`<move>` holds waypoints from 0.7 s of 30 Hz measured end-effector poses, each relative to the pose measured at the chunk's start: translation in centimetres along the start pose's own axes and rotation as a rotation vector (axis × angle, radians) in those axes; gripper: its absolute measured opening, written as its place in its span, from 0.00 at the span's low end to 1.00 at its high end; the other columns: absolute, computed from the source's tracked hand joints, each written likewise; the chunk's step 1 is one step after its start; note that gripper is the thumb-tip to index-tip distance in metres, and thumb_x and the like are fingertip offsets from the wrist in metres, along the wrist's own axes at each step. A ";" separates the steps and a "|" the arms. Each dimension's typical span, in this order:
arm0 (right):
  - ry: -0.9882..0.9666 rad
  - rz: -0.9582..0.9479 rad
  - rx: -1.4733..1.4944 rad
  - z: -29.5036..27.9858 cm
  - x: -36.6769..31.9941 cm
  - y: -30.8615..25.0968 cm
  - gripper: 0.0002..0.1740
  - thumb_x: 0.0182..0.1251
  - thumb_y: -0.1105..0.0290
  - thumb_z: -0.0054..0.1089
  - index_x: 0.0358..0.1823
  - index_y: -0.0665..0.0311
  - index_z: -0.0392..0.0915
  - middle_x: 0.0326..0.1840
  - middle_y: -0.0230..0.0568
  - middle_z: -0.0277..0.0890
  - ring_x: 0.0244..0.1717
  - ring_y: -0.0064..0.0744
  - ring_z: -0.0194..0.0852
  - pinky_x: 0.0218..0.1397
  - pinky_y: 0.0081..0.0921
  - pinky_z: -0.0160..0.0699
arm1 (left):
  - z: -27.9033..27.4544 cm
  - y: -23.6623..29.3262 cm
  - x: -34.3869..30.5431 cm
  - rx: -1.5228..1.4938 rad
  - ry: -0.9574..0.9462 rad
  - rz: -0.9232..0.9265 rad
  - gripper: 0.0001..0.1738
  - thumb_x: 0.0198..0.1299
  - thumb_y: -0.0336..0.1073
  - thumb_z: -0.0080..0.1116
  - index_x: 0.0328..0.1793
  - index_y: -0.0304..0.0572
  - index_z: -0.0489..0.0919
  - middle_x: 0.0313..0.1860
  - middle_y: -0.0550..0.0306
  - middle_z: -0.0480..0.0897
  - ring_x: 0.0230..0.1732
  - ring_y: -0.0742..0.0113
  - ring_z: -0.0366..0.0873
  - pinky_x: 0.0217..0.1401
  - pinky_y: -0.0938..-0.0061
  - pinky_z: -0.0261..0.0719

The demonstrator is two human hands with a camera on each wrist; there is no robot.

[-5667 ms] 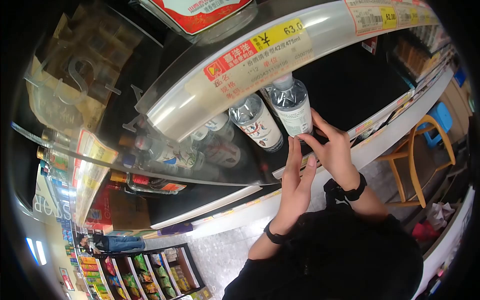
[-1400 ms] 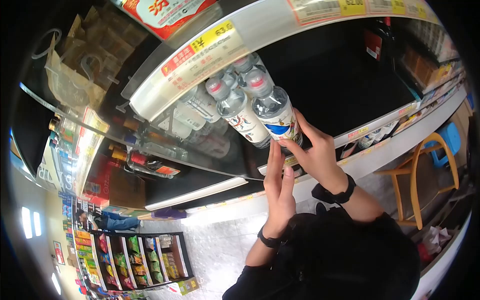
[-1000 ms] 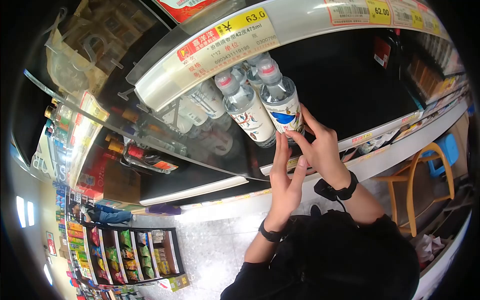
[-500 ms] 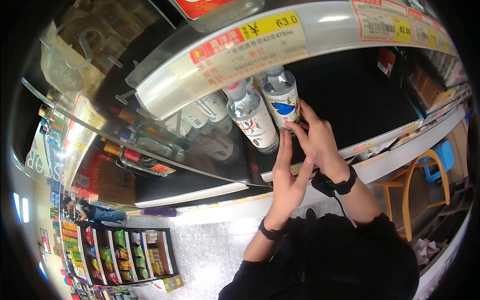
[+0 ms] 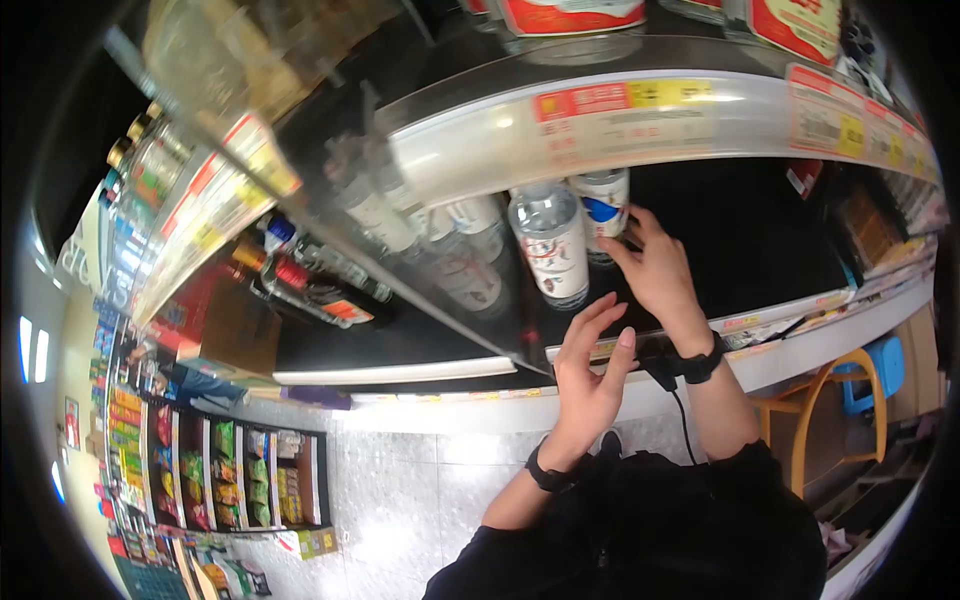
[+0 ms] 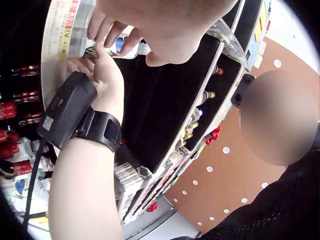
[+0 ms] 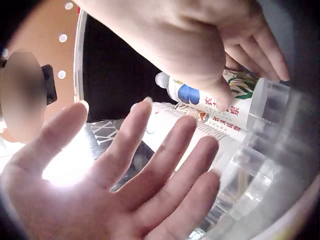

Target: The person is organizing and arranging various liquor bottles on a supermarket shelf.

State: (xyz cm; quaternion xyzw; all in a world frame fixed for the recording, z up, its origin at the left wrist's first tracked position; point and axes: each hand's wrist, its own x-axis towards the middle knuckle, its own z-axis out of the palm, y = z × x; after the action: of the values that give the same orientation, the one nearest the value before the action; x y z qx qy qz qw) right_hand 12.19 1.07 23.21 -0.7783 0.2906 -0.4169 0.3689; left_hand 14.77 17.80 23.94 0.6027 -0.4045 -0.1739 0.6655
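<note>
On the black shelf in the head view, my right hand (image 5: 662,285) holds a clear bottle with a blue motif (image 5: 603,190) by its lower right side. Its thumb presses the label in the right wrist view, where the bottle (image 7: 188,94) shows nearer. My left hand (image 5: 588,388) hovers apart from the bottles at the shelf's front edge, fingers spread and slightly bent, holding nothing. A second white-labelled bottle (image 5: 553,248) stands upright just left of the held one and nearer the front. The upper shelf's edge hides both caps in the head view.
A curved price rail (image 5: 460,150) hangs low above the bottles. A clear divider (image 5: 440,305) stands to their left, with more bottles beyond. The lower shelf edge (image 5: 450,372) runs in front. A wooden chair (image 5: 870,400) stands at the right.
My left hand has drawn back from the bottle's base and its fingers have spread. The held bottle now sits farther back beside the other one, my right hand still on it. The head view has shifted.
</note>
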 end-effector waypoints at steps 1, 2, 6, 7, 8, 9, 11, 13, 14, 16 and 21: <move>-0.004 0.021 -0.004 0.0 -0.1 0.2 0.31 0.66 0.60 0.71 0.64 0.70 0.74 0.49 0.61 0.85 0.52 0.58 0.85 0.51 0.41 0.87 | -0.4 0.0 -0.3 -0.006 0.025 0.010 0.17 0.70 0.35 0.60 0.60 0.32 0.82 0.66 0.42 0.80 0.67 0.55 0.77 0.70 0.65 0.71; 0.004 0.037 0.080 -0.1 -0.7 0.7 0.30 0.67 0.62 0.71 0.64 0.70 0.74 0.54 0.63 0.83 0.56 0.55 0.85 0.55 0.37 0.87 | -0.9 -0.5 -0.7 0.031 0.056 0.029 0.14 0.69 0.32 0.61 0.56 0.32 0.83 0.63 0.43 0.82 0.64 0.57 0.79 0.66 0.68 0.72; 0.116 0.099 0.359 -2.7 -4.9 -1.0 0.19 0.73 0.75 0.64 0.63 0.73 0.76 0.56 0.50 0.84 0.59 0.32 0.83 0.64 0.25 0.80 | -3.3 -2.6 -2.4 0.081 0.208 0.190 0.07 0.68 0.27 0.62 0.47 0.31 0.84 0.49 0.45 0.87 0.47 0.59 0.86 0.53 0.69 0.81; 0.104 0.092 0.403 -3.2 -6.0 -2.4 0.18 0.73 0.76 0.63 0.61 0.73 0.76 0.54 0.48 0.84 0.57 0.30 0.84 0.64 0.24 0.80 | -3.9 -2.9 -2.9 0.034 0.250 0.140 0.05 0.67 0.26 0.62 0.44 0.30 0.84 0.45 0.47 0.87 0.44 0.59 0.86 0.51 0.70 0.81; 0.062 0.104 0.455 -3.6 -6.9 -3.8 0.16 0.73 0.77 0.63 0.60 0.73 0.77 0.50 0.45 0.85 0.53 0.28 0.85 0.60 0.23 0.81 | -4.5 -3.0 -3.3 -0.015 0.292 0.092 0.04 0.67 0.25 0.62 0.41 0.30 0.84 0.40 0.48 0.88 0.41 0.59 0.85 0.49 0.71 0.80; -0.007 0.099 0.453 -3.9 -7.7 -4.8 0.14 0.73 0.79 0.61 0.58 0.73 0.77 0.45 0.43 0.85 0.48 0.27 0.85 0.54 0.23 0.82 | -5.1 -2.7 -3.6 -0.009 0.312 0.088 0.04 0.67 0.25 0.62 0.41 0.30 0.84 0.40 0.48 0.88 0.41 0.59 0.85 0.49 0.71 0.80; -0.138 0.120 0.583 -3.6 -8.9 -7.3 0.13 0.71 0.81 0.62 0.55 0.73 0.77 0.41 0.42 0.85 0.43 0.26 0.85 0.50 0.22 0.82 | -6.1 -1.9 -3.9 0.010 0.338 0.169 0.08 0.70 0.27 0.57 0.37 0.30 0.83 0.37 0.49 0.87 0.38 0.66 0.82 0.44 0.74 0.78; -0.289 0.057 0.606 -2.8 -9.8 -8.4 0.14 0.68 0.82 0.63 0.53 0.73 0.77 0.38 0.42 0.85 0.41 0.27 0.85 0.50 0.23 0.81 | -7.4 -1.8 -4.2 0.013 0.342 0.236 0.10 0.70 0.26 0.55 0.33 0.30 0.81 0.32 0.49 0.86 0.33 0.66 0.81 0.39 0.74 0.77; -0.325 0.051 0.618 -2.2 -10.2 -9.1 0.13 0.63 0.82 0.67 0.49 0.74 0.79 0.37 0.43 0.85 0.39 0.28 0.86 0.50 0.24 0.82 | -8.1 -1.7 -4.3 -0.001 0.346 0.287 0.11 0.70 0.25 0.55 0.32 0.30 0.81 0.31 0.48 0.86 0.32 0.66 0.81 0.37 0.74 0.76; -0.415 -0.049 0.566 -0.8 -10.3 -10.7 0.12 0.58 0.81 0.70 0.44 0.73 0.82 0.35 0.43 0.86 0.36 0.29 0.87 0.47 0.25 0.82 | -9.7 -1.8 -4.3 0.003 0.393 0.352 0.13 0.70 0.25 0.53 0.30 0.30 0.80 0.28 0.47 0.85 0.28 0.65 0.80 0.34 0.73 0.76; -0.619 -0.350 0.417 4.4 -10.4 -14.1 0.16 0.56 0.80 0.73 0.47 0.69 0.84 0.35 0.40 0.88 0.35 0.28 0.90 0.42 0.23 0.84 | -14.7 -2.0 -4.0 -0.004 0.490 0.260 0.16 0.72 0.28 0.53 0.28 0.30 0.79 0.27 0.48 0.84 0.28 0.67 0.80 0.34 0.75 0.76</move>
State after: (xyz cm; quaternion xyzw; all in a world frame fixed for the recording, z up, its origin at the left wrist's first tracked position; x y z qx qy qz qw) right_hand 13.02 18.30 28.56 -0.8132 -0.0615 -0.2694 0.5122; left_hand 23.86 29.93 21.54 0.5684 -0.3052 0.0632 0.7614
